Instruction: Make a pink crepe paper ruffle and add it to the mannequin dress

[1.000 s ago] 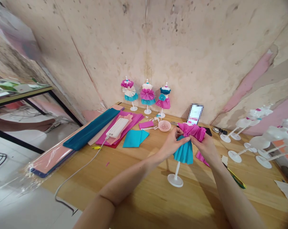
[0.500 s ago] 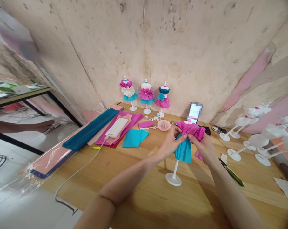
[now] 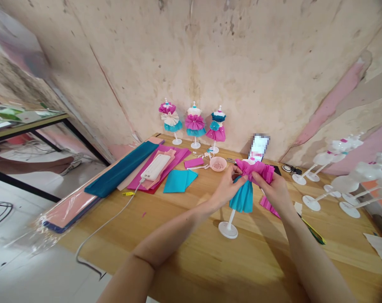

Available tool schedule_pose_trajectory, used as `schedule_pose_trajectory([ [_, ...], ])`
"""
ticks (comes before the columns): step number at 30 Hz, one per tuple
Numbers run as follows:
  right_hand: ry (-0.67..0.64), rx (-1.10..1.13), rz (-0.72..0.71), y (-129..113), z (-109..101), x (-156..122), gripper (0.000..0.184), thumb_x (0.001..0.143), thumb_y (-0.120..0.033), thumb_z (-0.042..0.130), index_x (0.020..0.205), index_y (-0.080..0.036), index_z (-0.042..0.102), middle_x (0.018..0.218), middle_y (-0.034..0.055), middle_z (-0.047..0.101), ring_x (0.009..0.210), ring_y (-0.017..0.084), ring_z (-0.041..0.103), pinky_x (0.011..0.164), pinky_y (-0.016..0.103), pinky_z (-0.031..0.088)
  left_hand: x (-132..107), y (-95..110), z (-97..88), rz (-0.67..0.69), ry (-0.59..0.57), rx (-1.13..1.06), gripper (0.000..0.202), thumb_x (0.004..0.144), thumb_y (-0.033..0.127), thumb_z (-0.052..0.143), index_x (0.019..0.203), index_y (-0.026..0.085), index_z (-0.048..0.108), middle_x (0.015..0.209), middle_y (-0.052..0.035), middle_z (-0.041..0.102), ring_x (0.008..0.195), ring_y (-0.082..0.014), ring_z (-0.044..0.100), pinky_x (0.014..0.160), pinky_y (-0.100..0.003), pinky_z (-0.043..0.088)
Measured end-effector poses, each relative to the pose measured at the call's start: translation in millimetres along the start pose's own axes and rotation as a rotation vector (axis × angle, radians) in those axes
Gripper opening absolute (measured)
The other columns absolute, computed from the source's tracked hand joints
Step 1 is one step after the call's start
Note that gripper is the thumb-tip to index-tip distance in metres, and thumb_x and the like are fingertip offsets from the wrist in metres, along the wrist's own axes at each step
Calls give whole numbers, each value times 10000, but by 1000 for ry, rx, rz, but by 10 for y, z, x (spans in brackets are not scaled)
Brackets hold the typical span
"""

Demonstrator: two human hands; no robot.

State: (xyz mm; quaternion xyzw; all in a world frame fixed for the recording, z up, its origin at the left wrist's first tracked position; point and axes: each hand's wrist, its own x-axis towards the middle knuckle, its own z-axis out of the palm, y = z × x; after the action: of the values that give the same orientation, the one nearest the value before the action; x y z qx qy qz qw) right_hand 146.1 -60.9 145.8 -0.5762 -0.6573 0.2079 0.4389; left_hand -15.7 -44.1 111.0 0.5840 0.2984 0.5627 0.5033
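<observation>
A small white mannequin stand [image 3: 228, 229] rests on the wooden table [image 3: 184, 235] and wears a teal pleated paper skirt [image 3: 242, 198]. Above the skirt sits a gathered magenta crepe paper piece [image 3: 257, 169]. My left hand [image 3: 228, 188] pinches the left end of the magenta paper at the mannequin's waist. My right hand [image 3: 274, 191] grips the right part of the same paper, fingers closed on it. Both hands meet at the mannequin's torso, which the paper hides.
Three dressed mannequins [image 3: 194, 124] line the wall. Teal and magenta paper sheets [image 3: 178, 180], a white power bank [image 3: 155, 167] with cable, a pink bowl [image 3: 218, 163] and a phone [image 3: 259, 147] lie behind. Bare white mannequins [image 3: 336, 168] stand at right. A yellow-black tool [image 3: 313, 232] lies beside my right arm.
The mannequin with both hands shifted slightly up and away; my fingers regripped the magenta paper, gathering it tighter over the teal skirt.
</observation>
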Motion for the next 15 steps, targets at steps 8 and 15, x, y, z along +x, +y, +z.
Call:
schedule_pose_trajectory([
  [8,-32,149,77,-12,-11,20,361,780,-542,639,763,-185,590,592,-27,486,548,123,401,505,254,326,0,41,2,-20,1,-1,242,852,374,606,915,186,467,918,-19,520,846,-133,531,790,-281,438],
  [15,-6,124,53,-55,3,-5,329,779,-504,655,779,-176,631,617,-24,518,561,119,409,535,260,349,-8,23,10,-28,-20,-2,229,859,363,598,914,187,461,912,-15,520,842,-131,532,774,-277,435],
])
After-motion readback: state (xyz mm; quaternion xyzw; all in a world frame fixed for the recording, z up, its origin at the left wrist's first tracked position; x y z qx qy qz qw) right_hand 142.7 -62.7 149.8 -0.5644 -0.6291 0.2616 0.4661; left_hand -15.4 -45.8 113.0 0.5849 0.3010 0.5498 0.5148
